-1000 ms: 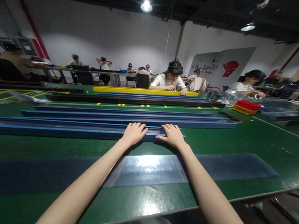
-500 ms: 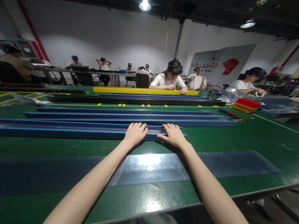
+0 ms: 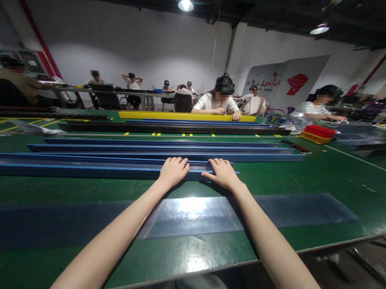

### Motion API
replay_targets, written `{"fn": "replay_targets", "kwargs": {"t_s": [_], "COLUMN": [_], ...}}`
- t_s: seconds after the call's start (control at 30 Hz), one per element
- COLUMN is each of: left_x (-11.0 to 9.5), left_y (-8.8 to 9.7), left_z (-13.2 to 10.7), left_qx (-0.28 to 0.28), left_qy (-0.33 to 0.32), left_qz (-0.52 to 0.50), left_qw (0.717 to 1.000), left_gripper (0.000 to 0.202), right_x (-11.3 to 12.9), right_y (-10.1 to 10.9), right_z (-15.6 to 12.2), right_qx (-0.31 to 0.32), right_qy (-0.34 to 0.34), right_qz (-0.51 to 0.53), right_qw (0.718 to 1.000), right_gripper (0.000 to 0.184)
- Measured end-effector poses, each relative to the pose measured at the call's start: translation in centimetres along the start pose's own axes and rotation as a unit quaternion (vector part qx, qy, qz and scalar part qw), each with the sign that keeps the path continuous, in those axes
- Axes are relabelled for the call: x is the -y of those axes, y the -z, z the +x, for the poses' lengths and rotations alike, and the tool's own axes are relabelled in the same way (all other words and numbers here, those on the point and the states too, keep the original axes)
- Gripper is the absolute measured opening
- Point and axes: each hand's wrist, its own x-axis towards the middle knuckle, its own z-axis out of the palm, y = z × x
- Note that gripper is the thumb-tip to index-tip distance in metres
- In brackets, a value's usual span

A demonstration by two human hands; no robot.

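A long blue channel strip (image 3: 81, 169) with raised edges lies across the green table in front of me. Near its right end, my left hand (image 3: 175, 170) grips it, fingers over the strip and the thumb mostly hidden. A short gap to the right, my right hand (image 3: 223, 173) holds the same strip, thumb along the near side and fingers reaching to the far edge. Closer to me, a clear, flat plastic sheet (image 3: 289, 208) lies under my forearms.
More blue strips (image 3: 244, 156) lie just beyond, then a black strip (image 3: 181, 129) and a yellow strip (image 3: 155, 115), where a co-worker's hands rest. At right are a phone (image 3: 294, 146) and red and yellow trays (image 3: 318, 134). The table's front edge (image 3: 219, 267) runs below my arms.
Both hands keep their places on the blue strip. The view has shifted very slightly. At the far right, a co-worker's hand has moved a little.
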Motion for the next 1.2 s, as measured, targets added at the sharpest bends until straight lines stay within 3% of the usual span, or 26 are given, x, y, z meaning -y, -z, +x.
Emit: {"fn": "replay_targets", "kwargs": {"t_s": [0.17,0.27,0.33,0.53,0.63,0.7,0.87,1.2], "left_x": [0.3,0.0,-0.6,-2.4,-3.1,-3.4,-3.7,-2.9], "left_y": [1.3,3.3,5.0,8.8,9.0,8.9,8.5,7.0], "left_z": [0.6,0.9,1.1,0.5,-0.1,-0.4,-0.6,-0.1], "left_qx": [0.049,0.027,0.044,0.246,0.385,0.422,0.412,0.454], "left_qy": [-0.007,-0.032,-0.048,-0.107,-0.145,-0.152,-0.151,-0.141], "left_qz": [-0.024,-0.033,-0.047,-0.146,-0.116,-0.083,-0.069,-0.089], "left_qw": [0.998,0.999,0.997,0.952,0.904,0.89,0.896,0.875], "left_gripper": [0.035,0.028,0.028,0.016,0.021,0.025,0.03,0.029], "right_x": [0.0,0.1,0.1,0.1,0.2,0.2,0.3,0.2], "right_y": [0.2,0.3,0.3,0.3,0.3,0.3,0.4,0.3], "right_z": [0.0,0.0,0.0,0.0,0.0,0.0,-0.1,0.0], "right_qx": [0.009,0.01,0.013,0.019,0.019,0.016,0.016,0.021], "right_qy": [0.0,-0.001,-0.002,-0.008,-0.011,-0.01,-0.011,-0.013], "right_qz": [0.003,0.003,0.004,0.005,0.0,-0.001,0.0,0.007], "right_qw": [1.0,1.0,1.0,1.0,1.0,1.0,1.0,1.0], "right_gripper": [0.067,0.066,0.066,0.066,0.066,0.066,0.066,0.066]}}
